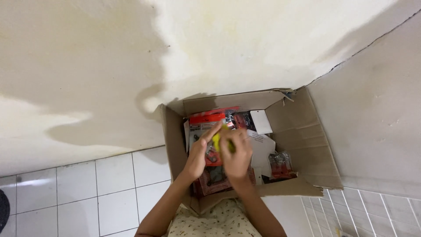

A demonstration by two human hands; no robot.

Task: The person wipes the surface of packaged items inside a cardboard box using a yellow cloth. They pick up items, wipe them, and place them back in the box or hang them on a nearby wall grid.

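Note:
An open cardboard box (302, 131) stands on the tiled floor in a room corner. Inside it lie several packaged items, among them an orange-topped package (206, 118), a white card (262, 121) and a clear pack with red parts (280, 165). Both my hands reach into the box. My left hand (201, 153) and my right hand (237, 153) are closed together around a small yellow object (216, 140), held just above the packages. What the yellow object is cannot be made out.
Cream walls meet in the corner behind the box. White floor tiles (101, 188) lie to the left, smaller tiles (377, 215) at lower right. A dark object (2, 210) shows at the left edge. My patterned garment (215, 221) is at the bottom.

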